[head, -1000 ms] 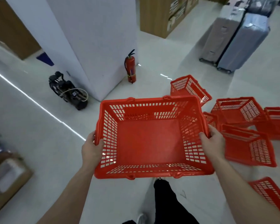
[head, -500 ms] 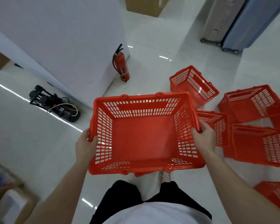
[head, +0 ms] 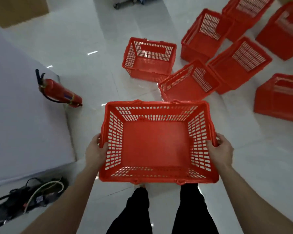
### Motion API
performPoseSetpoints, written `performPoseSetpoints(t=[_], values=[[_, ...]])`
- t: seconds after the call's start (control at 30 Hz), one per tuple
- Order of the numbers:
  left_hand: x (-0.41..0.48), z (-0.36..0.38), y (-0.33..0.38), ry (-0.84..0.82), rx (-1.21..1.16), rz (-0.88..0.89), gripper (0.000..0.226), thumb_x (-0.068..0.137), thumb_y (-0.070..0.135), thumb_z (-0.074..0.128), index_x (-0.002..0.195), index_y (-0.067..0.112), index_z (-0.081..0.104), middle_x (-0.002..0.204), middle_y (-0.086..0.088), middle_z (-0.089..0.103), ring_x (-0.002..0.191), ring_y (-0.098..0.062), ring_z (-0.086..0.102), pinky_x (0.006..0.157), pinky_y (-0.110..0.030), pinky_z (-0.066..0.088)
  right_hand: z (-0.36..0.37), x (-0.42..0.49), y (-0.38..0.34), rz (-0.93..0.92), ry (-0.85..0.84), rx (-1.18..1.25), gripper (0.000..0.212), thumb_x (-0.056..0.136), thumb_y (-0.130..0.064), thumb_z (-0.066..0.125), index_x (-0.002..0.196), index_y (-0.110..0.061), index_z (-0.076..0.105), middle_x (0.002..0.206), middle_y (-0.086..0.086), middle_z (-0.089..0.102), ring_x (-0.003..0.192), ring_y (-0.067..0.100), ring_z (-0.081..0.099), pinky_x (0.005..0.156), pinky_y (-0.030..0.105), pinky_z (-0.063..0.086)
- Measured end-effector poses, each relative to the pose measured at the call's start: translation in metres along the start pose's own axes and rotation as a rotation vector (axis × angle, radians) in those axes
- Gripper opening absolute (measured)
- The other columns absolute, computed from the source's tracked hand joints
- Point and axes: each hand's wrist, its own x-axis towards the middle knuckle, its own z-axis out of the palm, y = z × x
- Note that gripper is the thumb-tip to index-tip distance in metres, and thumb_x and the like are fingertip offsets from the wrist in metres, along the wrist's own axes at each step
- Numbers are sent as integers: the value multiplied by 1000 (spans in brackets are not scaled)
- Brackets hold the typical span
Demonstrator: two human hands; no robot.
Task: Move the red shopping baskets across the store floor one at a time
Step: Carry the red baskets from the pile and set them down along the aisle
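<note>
I hold an empty red shopping basket [head: 155,144] level in front of my legs, above the floor. My left hand [head: 96,152] grips its left rim and my right hand [head: 221,150] grips its right rim. Several more red baskets stand scattered on the floor ahead and to the right; the nearest [head: 187,84] sits just beyond the held one, and another [head: 149,59] stands upright further out.
A white pillar [head: 24,115] rises on the left, with a red fire extinguisher [head: 60,92] at its corner. A black device with cables [head: 29,198] lies on the floor at lower left. Pale glossy tiles [head: 91,39] stretch ahead.
The view has swung right and tipped down. The pillar and extinguisher slid left, the scattered baskets came toward the centre. My hands keep the same grip on the basket.
</note>
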Motion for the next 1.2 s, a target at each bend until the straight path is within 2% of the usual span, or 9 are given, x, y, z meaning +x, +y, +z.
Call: performPoseSetpoints(t=[0.07,0.23,0.43,0.57,0.67,0.8,0.93,1.07,1.2], values=[[25,20,-8,-34,91,86,51,96,42,59,141,19,49,122,-2,67,75,-4,61,65,-22,48,19,-21,41,105,68,29,40,85,-18,70,125,-21,65,92,-2,73,84,19,72,86,38,56],[77,82,-25,-121,133,172,47,100,35,53,144,22,44,129,-4,65,97,-21,67,88,-47,56,72,-38,123,240,196,85,41,86,-24,69,126,-25,63,100,0,75,85,19,72,87,45,58],[127,149,-64,-116,158,252,49,98,36,56,143,22,45,126,0,65,85,-9,63,70,-25,52,123,-24,186,269,240,145,39,87,-20,70,126,-21,63,104,0,73,86,14,69,85,34,53],[140,180,-105,-137,203,207,42,96,40,60,132,20,52,118,-2,69,78,-7,61,69,-30,50,154,-31,221,263,212,107,26,90,-15,69,115,-19,64,89,-14,63,73,-9,55,66,15,40],[135,191,-136,-137,204,185,38,96,34,59,129,17,54,117,-4,69,81,-9,60,75,-36,50,169,-43,244,305,207,116,21,90,-11,67,104,-24,61,82,-23,59,71,-11,54,63,17,41],[131,198,-149,-123,198,190,41,97,33,59,134,18,50,117,-3,68,84,-11,63,72,-31,51,174,-41,258,271,230,87,20,91,-16,68,108,-23,62,83,-30,54,66,-15,56,59,5,35],[139,213,-139,-183,211,191,56,96,39,59,146,25,37,130,0,62,99,-18,65,83,-42,54,179,-15,262,304,137,63,38,88,-22,70,123,-19,57,88,-19,58,73,4,57,62,15,36],[141,228,-129,-222,354,175,74,91,40,64,152,20,27,145,-7,51,121,-32,58,94,-50,49,185,3,263,373,-100,26,63,87,-23,72,144,-16,44,116,0,62,92,20,61,77,28,42],[112,234,-107,-253,383,196,75,87,47,66,149,19,35,144,-7,52,117,-28,59,90,-46,49,163,-2,261,351,-222,-201,73,86,-31,74,148,-8,43,136,16,58,120,35,58,95,41,47]])
